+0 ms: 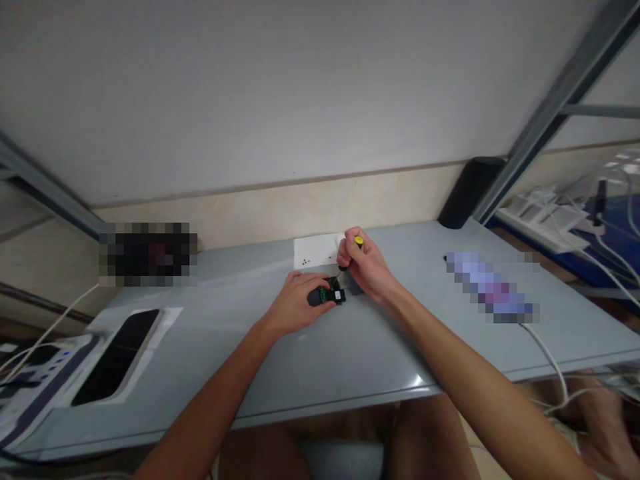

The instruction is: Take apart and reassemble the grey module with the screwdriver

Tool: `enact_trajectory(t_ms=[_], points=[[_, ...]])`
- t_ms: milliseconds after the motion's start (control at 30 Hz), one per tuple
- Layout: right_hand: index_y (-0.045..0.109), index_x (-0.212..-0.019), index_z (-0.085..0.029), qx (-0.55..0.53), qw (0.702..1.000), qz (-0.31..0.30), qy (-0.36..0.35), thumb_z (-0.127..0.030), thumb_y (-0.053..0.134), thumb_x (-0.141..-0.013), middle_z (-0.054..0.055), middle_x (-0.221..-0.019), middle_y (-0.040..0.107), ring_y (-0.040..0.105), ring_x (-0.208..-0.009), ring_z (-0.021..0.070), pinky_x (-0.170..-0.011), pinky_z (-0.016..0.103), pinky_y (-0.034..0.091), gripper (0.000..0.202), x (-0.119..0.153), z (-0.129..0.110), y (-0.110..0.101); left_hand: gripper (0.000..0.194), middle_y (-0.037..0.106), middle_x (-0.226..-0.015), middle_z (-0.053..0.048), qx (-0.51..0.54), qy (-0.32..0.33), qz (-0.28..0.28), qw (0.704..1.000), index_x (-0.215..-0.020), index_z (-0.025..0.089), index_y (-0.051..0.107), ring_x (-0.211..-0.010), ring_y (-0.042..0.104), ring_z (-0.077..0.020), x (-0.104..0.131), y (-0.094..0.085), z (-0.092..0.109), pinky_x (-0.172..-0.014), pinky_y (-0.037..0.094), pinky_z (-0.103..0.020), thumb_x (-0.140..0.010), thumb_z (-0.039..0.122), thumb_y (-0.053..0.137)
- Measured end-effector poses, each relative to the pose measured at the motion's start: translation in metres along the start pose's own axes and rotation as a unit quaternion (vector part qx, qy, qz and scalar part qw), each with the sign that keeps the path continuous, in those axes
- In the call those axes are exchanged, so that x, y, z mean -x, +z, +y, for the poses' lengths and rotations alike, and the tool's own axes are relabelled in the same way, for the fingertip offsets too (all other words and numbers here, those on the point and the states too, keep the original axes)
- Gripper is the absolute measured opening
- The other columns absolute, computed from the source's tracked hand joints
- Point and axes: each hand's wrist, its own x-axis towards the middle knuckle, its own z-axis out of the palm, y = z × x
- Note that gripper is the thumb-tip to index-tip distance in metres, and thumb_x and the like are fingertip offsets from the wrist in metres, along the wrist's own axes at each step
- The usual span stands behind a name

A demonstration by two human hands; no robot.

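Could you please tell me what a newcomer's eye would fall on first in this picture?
Probably the yellow-topped tool in the right hand, near the middle, its tip directed at the small black device with green circuitry that the left hand holds. Next might come the tall black cylinder at the table's back right and the dark-screened phone at its left.

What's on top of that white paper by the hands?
On the white paper are a few tiny dark bits, mostly bunched near its front left corner. The right hand blocks part of its right side, so anything behind there can't be seen.
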Motion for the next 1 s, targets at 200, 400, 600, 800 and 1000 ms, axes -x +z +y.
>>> enact_trajectory(t_ms=[200,400,600,800,1000], points=[[0.067,-0.099,-0.027,-0.001,0.999,-0.010,0.045,-0.066,0.077,-0.089,0.001,-0.085,0.061,0.060,-0.080,0.0189,-0.078,0.034,0.053,0.041,-0.001,-0.008,-0.004,0.022,0.079,-0.133,-0.006,0.001,0.001,0.001,1.000,-0.109,0.027,0.076,-0.127,0.073,-0.0289,0.000,0.000,0.000,-0.119,0.047,-0.052,-0.093,0.038,0.085],[0.045,-0.079,-0.026,-0.006,0.999,0.021,0.026,-0.064,0.092,-0.077,-0.004,-0.077,0.059,0.055,-0.068,0.0133,-0.068,0.028,0.048,0.060,0.000,-0.004,-0.004,0.022,0.079,-0.132,-0.006,0.003,0.001,0.004,1.000,-0.109,0.027,0.075,-0.126,0.073,-0.0292,0.000,0.000,0.001,-0.117,0.048,-0.052,-0.093,0.038,0.086],[0.064,-0.100,-0.028,0.008,1.000,-0.001,0.024,-0.081,0.068,-0.089,-0.004,-0.071,0.047,0.048,-0.064,0.0156,-0.065,0.031,0.047,0.054,-0.002,-0.003,-0.002,0.024,0.079,-0.132,-0.006,0.013,0.000,0.008,1.000,-0.110,0.027,0.075,-0.126,0.072,-0.0287,0.000,0.001,-0.001,-0.117,0.049,-0.051,-0.092,0.039,0.086],[0.061,-0.086,-0.026,-0.022,0.999,0.004,0.045,-0.058,0.094,-0.075,0.001,-0.097,0.067,0.065,-0.090,0.0180,-0.082,0.032,0.054,0.047,0.001,-0.011,-0.004,0.024,0.079,-0.132,-0.005,0.023,-0.025,0.015,0.999,-0.100,0.026,0.071,-0.121,0.073,-0.0291,0.001,0.003,-0.002,-0.115,0.050,-0.052,-0.088,0.038,0.089],[0.045,-0.080,-0.027,0.012,1.000,0.017,0.015,-0.071,0.090,-0.075,-0.007,-0.065,0.044,0.043,-0.060,0.0130,-0.061,0.029,0.041,0.063,0.000,-0.006,0.000,0.029,0.079,-0.128,-0.006,0.038,-0.044,0.024,0.998,-0.099,0.024,0.068,-0.120,0.073,-0.0288,0.001,0.006,-0.001,-0.114,0.051,-0.052,-0.085,0.035,0.090]])
